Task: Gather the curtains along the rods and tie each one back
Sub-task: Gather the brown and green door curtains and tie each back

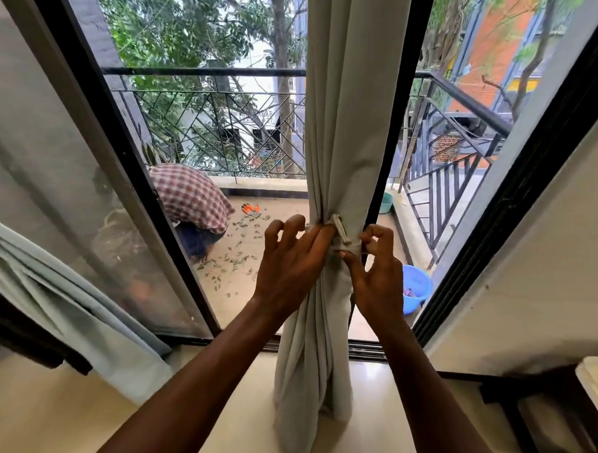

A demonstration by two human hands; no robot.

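Note:
A pale grey-green curtain (347, 106) hangs bunched into a narrow column in front of the black door frame, cinched at waist height by a fabric tie-back (342, 233). My left hand (288, 260) pinches the left end of the tie against the folds. My right hand (377, 267) pinches the tie's right end with thumb and forefinger, other fingers curled. Below the tie the curtain spreads down to the floor. A second curtain (56, 292) of the same cloth hangs slanted at the left edge.
Sliding glass doors (86, 206) look onto a balcony with a black railing (219, 127). A person in a checked shirt (191, 196) crouches out there among scattered leaves. A blue bucket (416, 288) and orange gloves (251, 209) lie outside. Dark furniture (534, 397) stands at lower right.

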